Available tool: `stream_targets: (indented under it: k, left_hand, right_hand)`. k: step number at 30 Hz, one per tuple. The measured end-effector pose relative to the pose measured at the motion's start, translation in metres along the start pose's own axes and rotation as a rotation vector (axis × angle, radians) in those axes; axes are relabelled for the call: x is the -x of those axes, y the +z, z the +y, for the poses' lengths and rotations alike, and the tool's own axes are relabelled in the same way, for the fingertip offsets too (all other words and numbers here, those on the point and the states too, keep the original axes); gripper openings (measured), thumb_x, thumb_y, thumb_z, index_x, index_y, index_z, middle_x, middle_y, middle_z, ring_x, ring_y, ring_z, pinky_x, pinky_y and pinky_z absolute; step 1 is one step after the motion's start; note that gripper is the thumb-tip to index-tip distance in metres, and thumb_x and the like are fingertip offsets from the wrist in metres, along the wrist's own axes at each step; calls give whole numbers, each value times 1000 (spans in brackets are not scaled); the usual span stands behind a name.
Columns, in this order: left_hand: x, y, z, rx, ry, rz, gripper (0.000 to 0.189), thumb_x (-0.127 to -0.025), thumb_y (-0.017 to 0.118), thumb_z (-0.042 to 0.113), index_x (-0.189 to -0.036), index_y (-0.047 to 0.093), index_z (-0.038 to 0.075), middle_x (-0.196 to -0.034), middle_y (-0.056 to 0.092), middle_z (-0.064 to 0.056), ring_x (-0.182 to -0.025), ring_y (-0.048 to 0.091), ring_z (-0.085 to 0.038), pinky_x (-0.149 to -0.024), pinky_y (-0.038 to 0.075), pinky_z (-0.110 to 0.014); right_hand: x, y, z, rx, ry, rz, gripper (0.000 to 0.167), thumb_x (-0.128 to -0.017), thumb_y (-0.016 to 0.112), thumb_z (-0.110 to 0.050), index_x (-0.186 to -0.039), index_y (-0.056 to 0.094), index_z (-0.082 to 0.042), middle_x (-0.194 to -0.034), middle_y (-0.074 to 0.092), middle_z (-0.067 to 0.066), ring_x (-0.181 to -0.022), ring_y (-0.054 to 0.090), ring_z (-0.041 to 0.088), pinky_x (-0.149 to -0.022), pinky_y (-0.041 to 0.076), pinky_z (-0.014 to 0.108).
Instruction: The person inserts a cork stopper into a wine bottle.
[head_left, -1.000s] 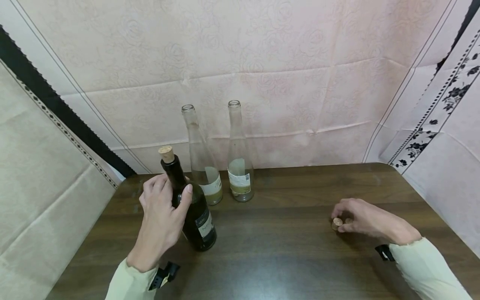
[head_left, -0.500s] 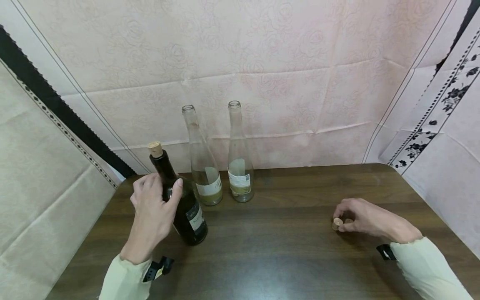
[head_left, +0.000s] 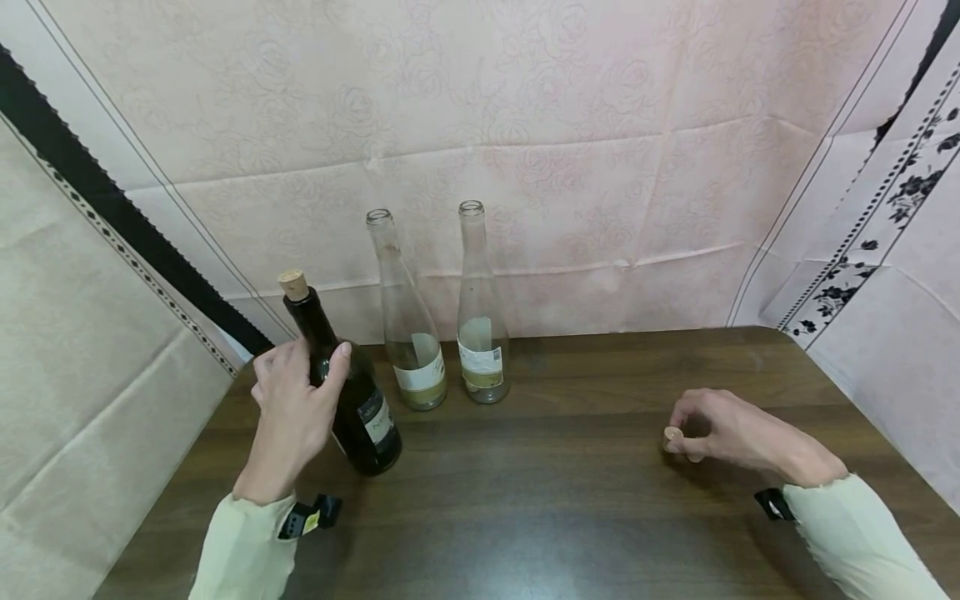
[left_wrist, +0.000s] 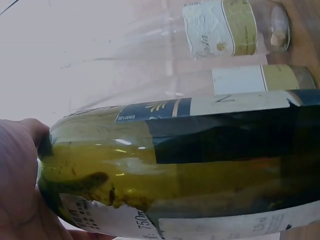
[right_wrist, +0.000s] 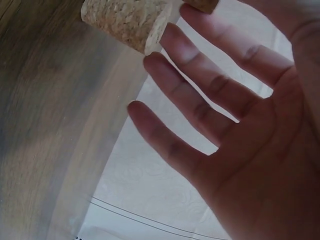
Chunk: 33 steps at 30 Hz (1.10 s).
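Behind everything hangs a pale pink rose-patterned cloth [head_left: 525, 125], and below it a dark wooden table [head_left: 525, 517] carries the lot. Toward the table's far left corner a dark wine bottle [head_left: 352, 400] stands tilted, its neck leaning out over the left edge, with a cork stopper [head_left: 293, 285] pushed into its mouth. The left hand [head_left: 292, 408] grips this bottle, fingers and thumb wrapped around the shoulder just below the neck; the left wrist view shows olive-green glass [left_wrist: 165, 165] with a torn paper label on it, and the palm pressed against the upper end.

Just beside it, along the far edge, two clear glass bottles stand upright and unstoppered, close to each other: the left clear bottle [head_left: 408, 333] nearest the dark one, and the right clear bottle [head_left: 478, 325] next to that, each with a pale label low on the body.

Well apart from the bottles, near the table's right edge, the right hand [head_left: 723, 433] pinches a small loose cork [head_left: 672, 435] at its fingertips, close to the tabletop. From the right wrist view the cork [right_wrist: 127, 20] sits at the tips of the upper fingers, while the remaining fingers [right_wrist: 200, 100] lie spread and loosely bent.
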<state>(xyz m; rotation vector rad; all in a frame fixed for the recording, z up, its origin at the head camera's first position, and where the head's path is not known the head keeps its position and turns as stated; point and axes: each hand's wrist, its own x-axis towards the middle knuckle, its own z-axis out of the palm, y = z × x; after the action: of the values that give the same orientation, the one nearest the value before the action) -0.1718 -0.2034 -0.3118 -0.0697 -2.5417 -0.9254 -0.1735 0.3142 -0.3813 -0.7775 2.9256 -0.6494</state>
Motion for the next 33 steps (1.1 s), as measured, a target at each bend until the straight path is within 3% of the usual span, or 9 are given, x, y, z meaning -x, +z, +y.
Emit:
stream_targets:
  k: [6, 14, 21, 27, 33]
  left_hand:
    - [-10, 2, -7, 12, -16, -6, 62, -105, 39, 57, -122, 55, 0, -138, 51, -28, -137, 21, -44, -103, 14, -68]
    - [-25, 4, -15, 10, -47, 14, 68, -104, 36, 61, -124, 53, -1, -143, 42, -33, -138, 17, -46, -101, 13, -66]
    - [-41, 9, -26, 26, -63, 64, 69, -103, 38, 63, -130, 52, 2, -144, 41, -33, -137, 16, -47, -100, 11, -67]
    - [-53, 14, -35, 34, -85, 105, 74, -102, 37, 66, -134, 51, 1, -147, 38, -34, -136, 16, -46, -102, 9, -66]
    - [-60, 22, -40, 15, -83, 189, 75, -101, 39, 67, -131, 53, -1, -147, 40, -33, -137, 17, -46, -105, 7, -66]
  right_hand:
    - [-1, -2, -3, -10, 31, 6, 13, -90, 78, -33, -85, 66, -30, -86, 60, -13, -63, 62, -2, -75, 51, 27]
    - [-1, -2, -4, 20, -12, 45, 14, -90, 78, -34, -86, 65, -29, -88, 60, -15, -66, 59, -6, -78, 51, 29]
    - [0, -1, -4, 55, -14, 61, 16, -90, 78, -37, -85, 63, -33, -86, 58, -19, -73, 57, -6, -79, 50, 29]
    - [1, -2, -5, 41, -21, 56, 15, -91, 76, -39, -85, 62, -34, -86, 58, -18, -70, 58, -6, -79, 50, 27]
    - [1, -3, -7, 48, -19, 59, 15, -91, 75, -42, -85, 63, -36, -87, 57, -18, -76, 58, -4, -79, 50, 27]
